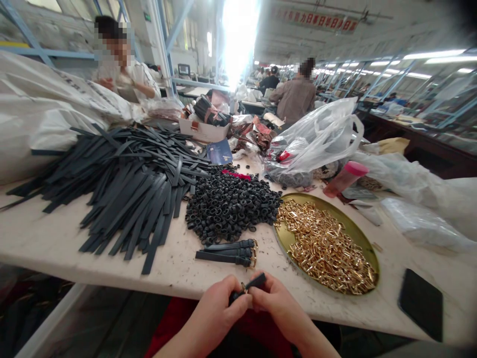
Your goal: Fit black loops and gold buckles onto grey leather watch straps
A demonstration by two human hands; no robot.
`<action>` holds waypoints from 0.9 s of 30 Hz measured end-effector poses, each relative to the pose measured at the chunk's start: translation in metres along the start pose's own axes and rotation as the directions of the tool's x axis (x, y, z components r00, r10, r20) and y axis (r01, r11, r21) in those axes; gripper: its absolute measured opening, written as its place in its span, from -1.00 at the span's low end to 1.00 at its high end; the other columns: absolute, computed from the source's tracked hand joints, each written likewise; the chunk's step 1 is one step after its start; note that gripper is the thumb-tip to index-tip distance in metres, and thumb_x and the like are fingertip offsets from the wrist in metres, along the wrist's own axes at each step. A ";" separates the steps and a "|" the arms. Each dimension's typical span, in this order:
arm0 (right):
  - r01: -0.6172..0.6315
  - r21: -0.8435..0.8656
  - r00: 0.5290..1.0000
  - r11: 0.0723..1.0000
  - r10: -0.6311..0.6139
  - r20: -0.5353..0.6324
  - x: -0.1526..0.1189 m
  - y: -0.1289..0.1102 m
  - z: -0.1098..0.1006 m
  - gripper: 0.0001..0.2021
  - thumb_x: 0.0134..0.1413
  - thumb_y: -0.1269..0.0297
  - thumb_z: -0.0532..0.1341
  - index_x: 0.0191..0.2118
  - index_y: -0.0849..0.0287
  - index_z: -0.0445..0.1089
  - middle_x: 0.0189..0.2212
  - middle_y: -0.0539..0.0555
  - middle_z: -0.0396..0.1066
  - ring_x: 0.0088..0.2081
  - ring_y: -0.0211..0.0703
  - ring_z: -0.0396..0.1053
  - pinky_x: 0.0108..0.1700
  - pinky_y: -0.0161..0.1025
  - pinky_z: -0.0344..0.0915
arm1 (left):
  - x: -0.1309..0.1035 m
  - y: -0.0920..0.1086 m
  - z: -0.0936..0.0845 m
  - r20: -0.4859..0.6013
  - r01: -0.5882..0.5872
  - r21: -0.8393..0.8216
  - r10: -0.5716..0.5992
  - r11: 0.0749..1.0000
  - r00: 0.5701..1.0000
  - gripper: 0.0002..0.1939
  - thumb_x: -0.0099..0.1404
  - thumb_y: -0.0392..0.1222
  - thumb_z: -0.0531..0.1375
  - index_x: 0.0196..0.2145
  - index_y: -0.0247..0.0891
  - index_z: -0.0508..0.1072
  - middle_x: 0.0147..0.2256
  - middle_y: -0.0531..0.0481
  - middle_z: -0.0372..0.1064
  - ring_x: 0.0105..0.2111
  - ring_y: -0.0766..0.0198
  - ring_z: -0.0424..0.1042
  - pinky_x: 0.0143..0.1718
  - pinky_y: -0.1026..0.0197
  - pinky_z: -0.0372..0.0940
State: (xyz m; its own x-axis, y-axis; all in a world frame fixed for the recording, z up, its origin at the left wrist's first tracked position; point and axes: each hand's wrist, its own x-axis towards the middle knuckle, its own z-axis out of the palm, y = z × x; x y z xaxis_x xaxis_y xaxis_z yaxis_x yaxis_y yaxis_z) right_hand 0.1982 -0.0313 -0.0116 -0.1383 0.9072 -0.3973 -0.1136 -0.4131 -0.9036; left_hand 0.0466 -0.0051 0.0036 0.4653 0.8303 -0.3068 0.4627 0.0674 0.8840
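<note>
Close to the table's front edge, my left hand (pixel 219 307) pinches a short black strap (pixel 257 281) with a small gold buckle (pixel 244 287) on it. My right hand (pixel 271 298) grips the same strap from the other side, its fingers closed near the buckle. Part of the strap is hidden by the fingers. Just beyond the hands lie several buckled black straps (pixel 227 252), side by side. Behind them is a heap of small black loops (pixel 233 206). Long black strips (pixel 130 184) are piled to the left. A round gold tray (pixel 348 223) holds many gold buckles (pixel 328 248).
A black phone (pixel 421 303) lies at the right. Behind the tray are a pink-lidded jar (pixel 346 178) and plastic bags (pixel 316 141). A white box (pixel 204 130) stands at the back. One person (pixel 128 79) is beyond the left side, another (pixel 297 94) farther back.
</note>
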 end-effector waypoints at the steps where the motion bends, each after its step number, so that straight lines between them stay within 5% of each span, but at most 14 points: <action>1: 0.026 -0.002 1.000 1.000 -0.026 0.009 0.000 -0.003 0.001 -0.75 -0.14 0.14 0.23 -0.49 0.17 0.17 -0.63 -0.14 0.14 -0.56 -0.36 0.08 -0.48 -0.37 0.02 | 0.002 0.000 -0.003 0.014 0.017 -0.033 -0.017 0.999 1.000 -0.81 0.13 -0.09 0.08 -0.52 -0.25 0.22 -0.60 0.12 0.23 -0.59 0.35 0.19 -0.55 0.33 0.02; 6: 0.136 -0.241 0.980 0.961 -0.094 0.177 0.014 -0.028 -0.012 -0.79 -0.03 0.12 0.15 -0.44 0.17 0.26 -0.59 -0.09 0.23 -0.51 -0.31 0.18 -0.42 -0.35 0.10 | 0.013 -0.003 -0.010 0.062 -0.021 -0.222 0.035 0.975 0.997 -0.74 0.11 -0.21 0.07 -0.20 -0.24 0.23 -0.57 0.18 0.23 -0.61 0.38 0.24 -0.52 0.35 0.11; 8: 0.202 -0.454 0.979 0.868 -0.168 0.114 0.036 -0.039 -0.027 -0.81 0.05 0.16 0.07 -0.38 0.17 0.29 -0.56 -0.05 0.26 -0.48 -0.27 0.22 -0.41 -0.33 0.14 | 0.018 -0.002 -0.012 0.041 -0.044 -0.185 0.053 0.982 0.998 -0.82 0.16 -0.18 0.02 -0.27 -0.25 0.29 -0.56 0.15 0.22 -0.60 0.38 0.21 -0.53 0.36 0.10; 10: 0.232 -0.709 0.927 0.666 -0.371 -0.046 0.063 -0.047 -0.043 -0.84 0.06 0.24 0.05 -0.37 0.16 0.32 -0.46 0.00 0.30 -0.40 -0.23 0.26 -0.32 -0.30 0.16 | 0.024 -0.001 -0.014 -0.026 -0.032 -0.141 0.029 0.989 0.999 -0.82 0.19 -0.12 -0.01 -0.43 -0.25 0.29 -0.60 0.14 0.18 -0.61 0.38 0.18 -0.55 0.36 0.06; 13: 0.185 -0.816 0.872 0.547 -0.474 -0.120 0.102 -0.047 -0.057 -0.94 -0.06 0.38 0.14 -0.41 0.17 0.35 -0.37 0.05 0.29 -0.32 -0.17 0.25 -0.22 -0.23 0.11 | 0.030 -0.002 -0.015 -0.096 0.008 -0.144 -0.022 0.990 0.995 -0.81 0.17 -0.08 -0.01 -0.50 -0.23 0.21 -0.67 0.17 0.13 -0.63 0.36 0.15 -0.56 0.35 0.02; 19: 0.155 -0.773 0.865 0.615 -0.463 -0.195 0.117 -0.033 -0.062 -0.95 -0.17 0.46 0.14 -0.51 0.18 0.26 -0.47 0.00 0.22 -0.38 -0.20 0.19 -0.28 -0.23 0.11 | 0.029 -0.006 -0.014 -0.135 0.012 -0.109 -0.027 0.994 0.991 -0.80 0.17 -0.06 -0.01 -0.51 -0.22 0.20 -0.69 0.18 0.12 -0.61 0.33 0.18 -0.52 0.32 0.04; 24: 0.194 -0.610 0.922 0.769 -0.354 -0.154 0.072 -0.038 -0.047 -0.86 -0.10 0.24 0.15 -0.49 0.19 0.19 -0.59 -0.08 0.20 -0.51 -0.26 0.20 -0.43 -0.29 0.17 | 0.032 0.009 -0.010 -0.247 -0.107 -0.014 0.100 0.994 0.964 -0.77 0.21 -0.08 -0.02 -0.51 -0.23 0.25 -0.63 0.14 0.18 -0.55 0.31 0.24 -0.48 0.32 0.04; 27: 0.240 -0.330 0.957 0.913 -0.279 -0.076 0.037 -0.039 -0.027 -0.78 -0.09 0.16 0.18 -0.46 0.20 0.19 -0.58 -0.08 0.23 -0.50 -0.31 0.21 -0.42 -0.32 0.19 | 0.029 0.019 -0.004 -0.290 -0.174 0.053 0.182 0.983 0.940 -0.77 0.22 -0.10 -0.02 -0.48 -0.24 0.30 -0.59 0.11 0.23 -0.52 0.31 0.24 -0.47 0.32 0.03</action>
State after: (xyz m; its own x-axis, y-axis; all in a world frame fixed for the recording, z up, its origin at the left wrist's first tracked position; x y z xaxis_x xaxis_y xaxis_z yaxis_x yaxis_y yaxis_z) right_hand 0.2245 0.0210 0.0046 -0.0255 0.9898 -0.1403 0.1874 -0.1331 -0.9732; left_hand 0.0658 0.0229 0.0124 0.3026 0.9528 -0.0251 0.4138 -0.1076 0.9040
